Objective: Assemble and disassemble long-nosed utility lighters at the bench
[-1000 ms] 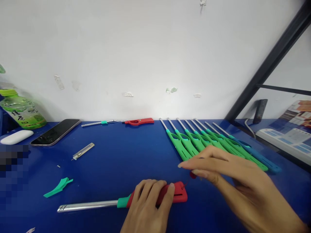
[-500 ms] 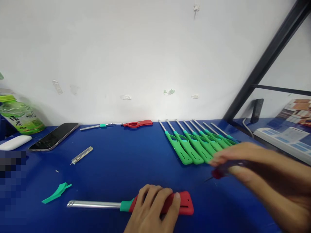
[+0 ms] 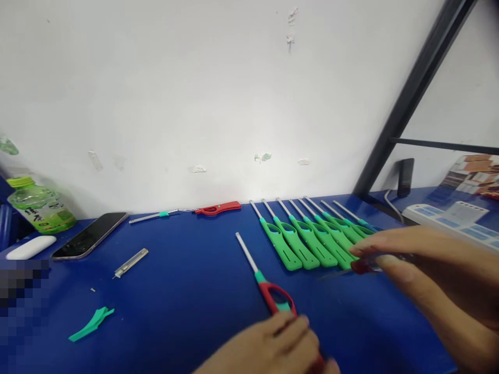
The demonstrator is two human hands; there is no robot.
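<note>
On the worktop (image 3: 187, 291) | left hand (image 3: 278, 340): fingers wrapped over red lighter (image 3: 266, 296) | right hand (image 3: 432, 275): fingers pinching screwdriver (image 3: 359, 267) | advisable: red lighter held flat, screwdriver aimed clear

Bright, even white light in here, and the wall (image 3: 218, 104) glows palest just above the tabletop's (image 3: 187, 291) far edge! My right hand (image 3: 432, 275) is smeared, the tool (image 3: 362, 266) in it too, its thin shaft nearly a ghost. My left hand (image 3: 268, 345) looks soft; the red lighter's (image 3: 267, 296) metal tube gleams. Wide-lens stretch leans the bottle (image 3: 41, 208), and coarse square pixels mask the tabletop's left edge.
</note>
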